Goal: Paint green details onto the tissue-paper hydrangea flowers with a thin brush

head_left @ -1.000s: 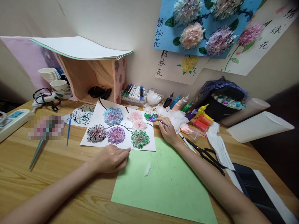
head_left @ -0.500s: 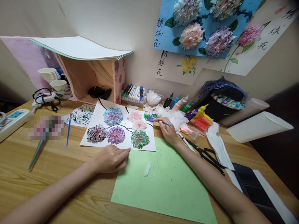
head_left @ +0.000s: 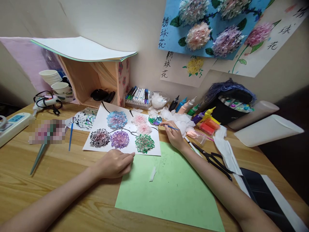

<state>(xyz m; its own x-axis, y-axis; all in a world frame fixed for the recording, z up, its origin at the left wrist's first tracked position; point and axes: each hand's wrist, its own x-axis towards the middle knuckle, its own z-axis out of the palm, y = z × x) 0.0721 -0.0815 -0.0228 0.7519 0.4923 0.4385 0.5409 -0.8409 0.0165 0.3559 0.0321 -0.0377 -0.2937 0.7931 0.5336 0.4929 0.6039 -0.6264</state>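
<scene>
My right hand pinches a thin blue paintbrush, its tip at a small palette smeared with green, blue and purple paint. Left of it lies a white sheet with painted black branches and fluffy paper flowers. Blue, purple, black-edged, green-edged and pale pink blooms are on it. My left hand rests with curled fingers at the sheet's lower edge, one fingertip touching it. What lies under its palm is hidden. Beneath both spreads a green sheet.
Paint bottles, crumpled tissue and a bowl stand behind. Black scissors and white paper strips lie right of my right arm. Another brush, a paint-smeared sheet and a power strip are at left.
</scene>
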